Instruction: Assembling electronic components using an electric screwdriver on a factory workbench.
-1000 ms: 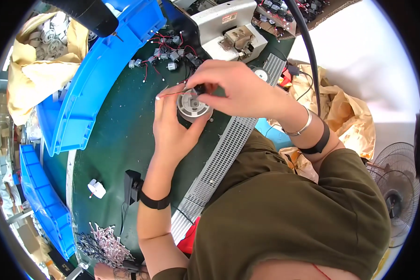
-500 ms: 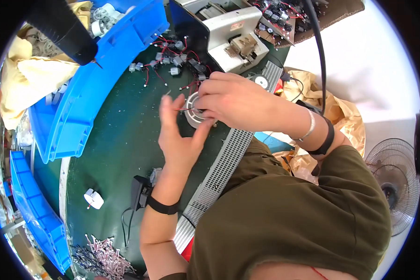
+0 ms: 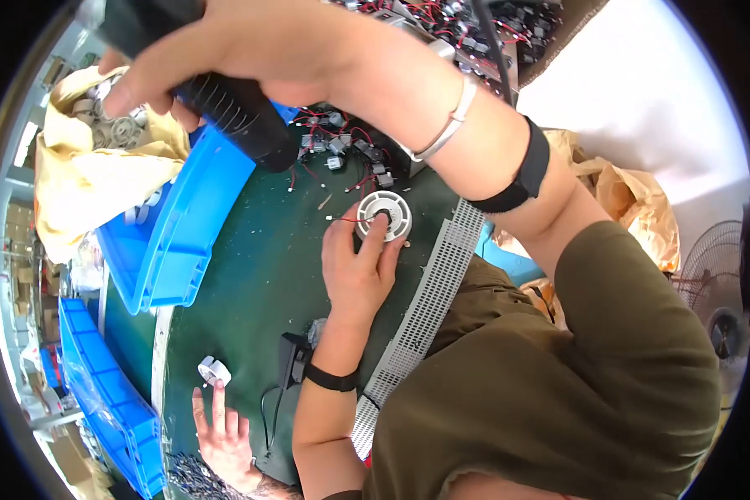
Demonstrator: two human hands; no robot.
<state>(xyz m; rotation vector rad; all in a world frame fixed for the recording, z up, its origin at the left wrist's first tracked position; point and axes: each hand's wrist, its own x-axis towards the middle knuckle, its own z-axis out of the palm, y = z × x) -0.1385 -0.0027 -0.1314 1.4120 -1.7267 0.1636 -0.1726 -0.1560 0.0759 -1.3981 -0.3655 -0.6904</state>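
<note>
My left hand [image 3: 358,271] holds a white round plastic housing [image 3: 397,206] on the green table. One fingertip presses at its centre, on a small dark part with thin red and black wires [image 3: 347,219]. Raised at the upper left, my right hand [image 3: 242,42] is wrapped round a hanging black electric screwdriver [image 3: 250,125]. Its lower end points down toward the table, and I cannot make out the bit. Beyond the housing lie several small grey motors [image 3: 336,146] with red and black wires.
Another person's hand [image 3: 225,442] touches a white round part [image 3: 214,371] at the lower left. Blue bins [image 3: 171,258] and a paper bag of white parts [image 3: 108,187] stand left. A perforated metal strip [image 3: 421,312] edges the table. A black cable [image 3: 493,50] hangs at the top.
My right hand has left the housing and moved up and left to take hold of the screwdriver. My left hand now keeps the housing alone. Another person's hand has come in at the lower left.
</note>
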